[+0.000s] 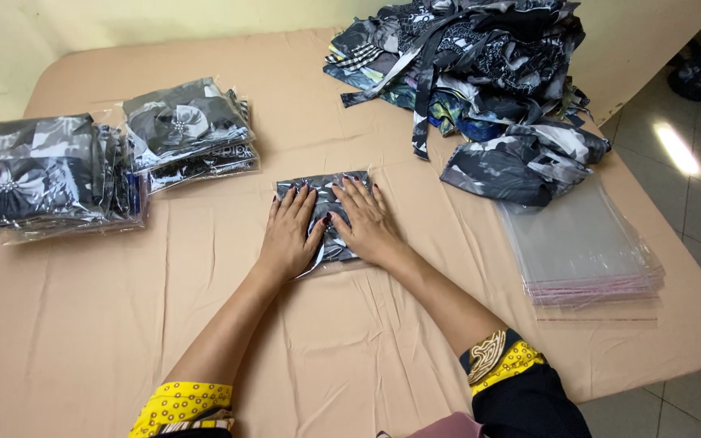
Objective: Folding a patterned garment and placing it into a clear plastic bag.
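Observation:
A folded black-and-grey patterned cloth in a clear plastic bag [328, 188] lies at the middle of the table. My left hand [291, 231] presses flat on its left part, fingers spread. My right hand [367, 221] presses flat on its right part, thumb touching the left hand's thumb. Both palms cover most of the bag; only its far edge and near corner show.
Two stacks of bagged cloths, one [188, 130] at the back and one [38, 174] at the far left. A heap of loose patterned cloth [480, 73] at the back right. A stack of clear plastic bags [582, 247] on the right. Beige sheet [123, 324] covers the table; tiled floor [691, 162] to the right.

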